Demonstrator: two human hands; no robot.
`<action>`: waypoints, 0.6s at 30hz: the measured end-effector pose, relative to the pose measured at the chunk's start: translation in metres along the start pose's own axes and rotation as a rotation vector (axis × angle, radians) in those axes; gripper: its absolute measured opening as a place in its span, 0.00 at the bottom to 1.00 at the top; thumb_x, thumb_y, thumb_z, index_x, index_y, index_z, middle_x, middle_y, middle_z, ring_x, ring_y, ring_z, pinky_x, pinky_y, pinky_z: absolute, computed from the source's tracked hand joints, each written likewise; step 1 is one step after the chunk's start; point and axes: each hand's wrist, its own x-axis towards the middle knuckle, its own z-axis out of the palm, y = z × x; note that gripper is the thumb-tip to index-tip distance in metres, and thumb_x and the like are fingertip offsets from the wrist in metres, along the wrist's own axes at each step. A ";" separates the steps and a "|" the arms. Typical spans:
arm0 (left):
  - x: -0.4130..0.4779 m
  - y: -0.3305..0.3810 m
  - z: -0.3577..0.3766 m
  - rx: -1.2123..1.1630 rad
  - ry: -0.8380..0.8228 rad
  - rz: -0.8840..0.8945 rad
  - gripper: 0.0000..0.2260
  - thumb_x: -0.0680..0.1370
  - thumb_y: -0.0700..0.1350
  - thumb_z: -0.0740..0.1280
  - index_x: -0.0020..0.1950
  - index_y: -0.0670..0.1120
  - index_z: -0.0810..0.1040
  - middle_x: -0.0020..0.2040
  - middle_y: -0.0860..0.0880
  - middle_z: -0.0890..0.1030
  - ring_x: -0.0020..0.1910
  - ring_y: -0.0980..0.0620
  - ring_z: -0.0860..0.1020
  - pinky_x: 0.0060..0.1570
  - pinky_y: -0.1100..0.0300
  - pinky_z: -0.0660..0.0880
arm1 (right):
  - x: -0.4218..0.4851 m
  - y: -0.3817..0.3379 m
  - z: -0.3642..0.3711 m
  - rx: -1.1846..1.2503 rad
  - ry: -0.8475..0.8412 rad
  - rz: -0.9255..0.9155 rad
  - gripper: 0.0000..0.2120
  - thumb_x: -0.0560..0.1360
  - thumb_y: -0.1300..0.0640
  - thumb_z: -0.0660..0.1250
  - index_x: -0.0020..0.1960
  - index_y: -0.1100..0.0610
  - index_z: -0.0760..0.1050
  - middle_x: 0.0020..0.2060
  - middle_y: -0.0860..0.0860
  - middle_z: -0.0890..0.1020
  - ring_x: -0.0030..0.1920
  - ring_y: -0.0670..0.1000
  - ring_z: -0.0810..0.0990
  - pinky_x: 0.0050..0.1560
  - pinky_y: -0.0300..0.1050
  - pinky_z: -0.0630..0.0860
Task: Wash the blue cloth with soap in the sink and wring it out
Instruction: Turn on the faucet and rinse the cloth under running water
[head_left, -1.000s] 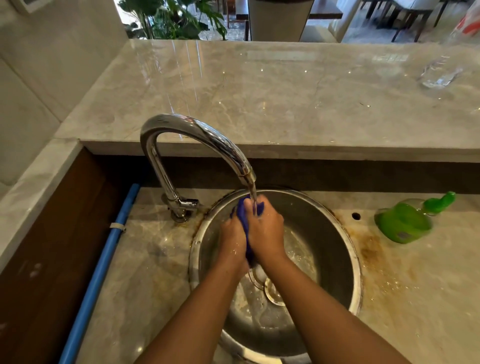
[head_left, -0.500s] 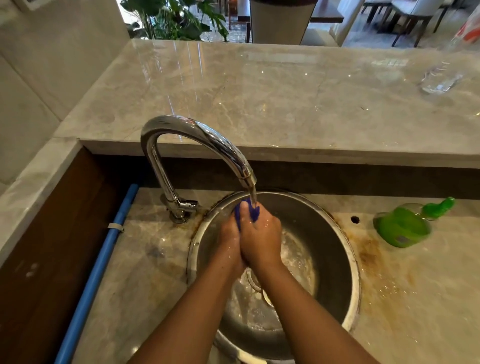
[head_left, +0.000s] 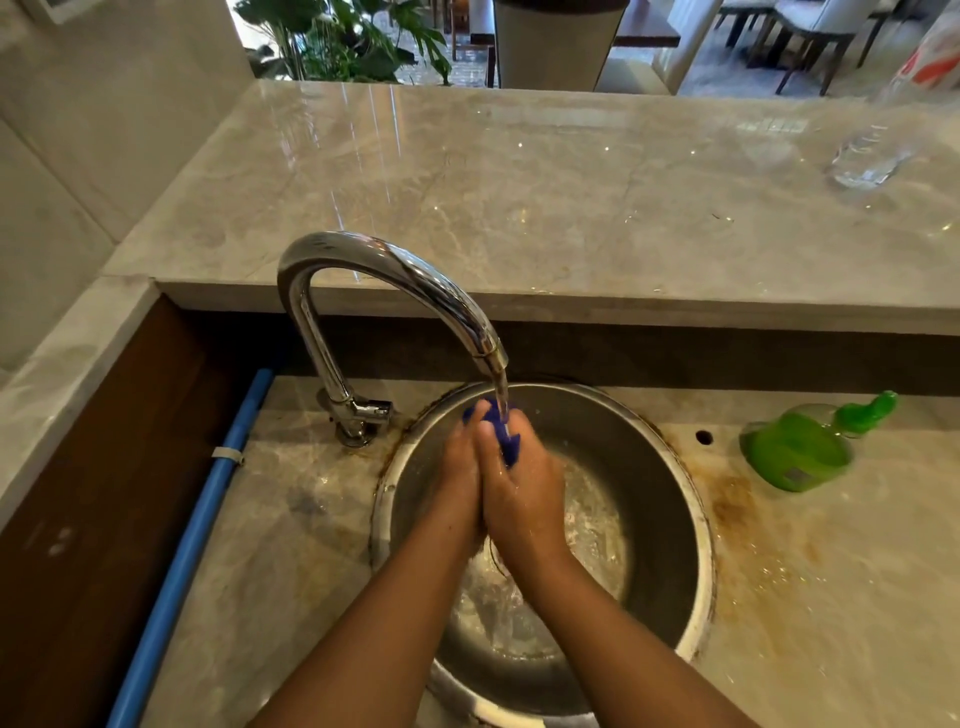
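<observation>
Head view: left hand (head_left: 460, 480) and right hand (head_left: 525, 493) palm-to-palm, clasping blue cloth (head_left: 510, 445).

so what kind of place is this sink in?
Likely a cafe or restaurant bar rather than a home kitchen: a round steel sink set below a raised marble counter, with dining chairs and a potted plant beyond it.

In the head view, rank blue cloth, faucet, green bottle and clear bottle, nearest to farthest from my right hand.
1. blue cloth, in right hand
2. faucet, just behind
3. green bottle, sink's right
4. clear bottle, raised counter
</observation>
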 end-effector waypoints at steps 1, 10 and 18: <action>-0.002 -0.006 0.002 0.002 -0.022 -0.030 0.14 0.83 0.51 0.61 0.43 0.44 0.77 0.36 0.46 0.79 0.36 0.49 0.79 0.37 0.60 0.76 | 0.008 0.005 0.000 -0.098 0.048 0.006 0.16 0.81 0.42 0.57 0.44 0.52 0.73 0.35 0.49 0.80 0.36 0.50 0.79 0.38 0.50 0.77; -0.017 -0.011 0.001 -0.002 -0.170 0.111 0.11 0.82 0.50 0.64 0.60 0.46 0.77 0.52 0.45 0.85 0.51 0.46 0.84 0.51 0.46 0.82 | 0.026 0.026 -0.025 0.191 0.229 0.355 0.13 0.83 0.52 0.61 0.44 0.58 0.76 0.34 0.51 0.80 0.33 0.46 0.78 0.39 0.45 0.76; -0.015 -0.014 0.002 -0.055 -0.019 0.125 0.15 0.82 0.57 0.59 0.49 0.48 0.78 0.41 0.47 0.83 0.41 0.50 0.83 0.44 0.55 0.79 | 0.012 -0.002 -0.006 -0.043 0.074 0.048 0.15 0.82 0.51 0.61 0.41 0.56 0.77 0.32 0.51 0.81 0.33 0.48 0.78 0.37 0.44 0.75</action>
